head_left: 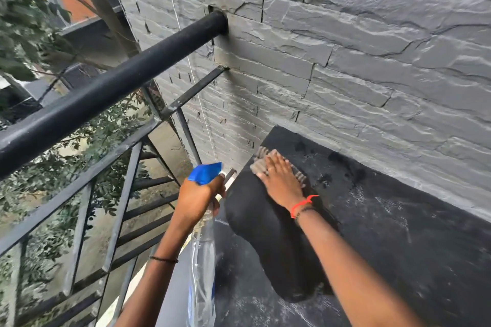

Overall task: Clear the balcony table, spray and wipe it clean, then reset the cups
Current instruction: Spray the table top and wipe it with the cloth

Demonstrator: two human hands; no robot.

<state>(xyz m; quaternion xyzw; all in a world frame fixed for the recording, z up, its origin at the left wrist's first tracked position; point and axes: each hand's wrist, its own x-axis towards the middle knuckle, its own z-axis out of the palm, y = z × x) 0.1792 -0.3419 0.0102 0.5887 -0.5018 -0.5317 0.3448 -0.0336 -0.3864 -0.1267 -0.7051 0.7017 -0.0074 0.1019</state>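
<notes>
The black balcony table (398, 233) fills the lower right, set against the stone wall, with wet dark spots and pale streaks on its top. My right hand (280, 178) lies flat, fingers spread, pressing a grey striped cloth (259, 162) onto the table's far left corner. My left hand (198, 198) grips the neck of a clear spray bottle (203, 260) with a blue trigger head (206, 172), held upright just off the table's left edge. No cups are in view.
A black metal railing (106, 87) with a thick top bar runs diagonally on the left, anchored into the grey stone wall (345, 48). Beyond it are trees and a drop to the ground. A thin white cord (186, 56) hangs down the wall.
</notes>
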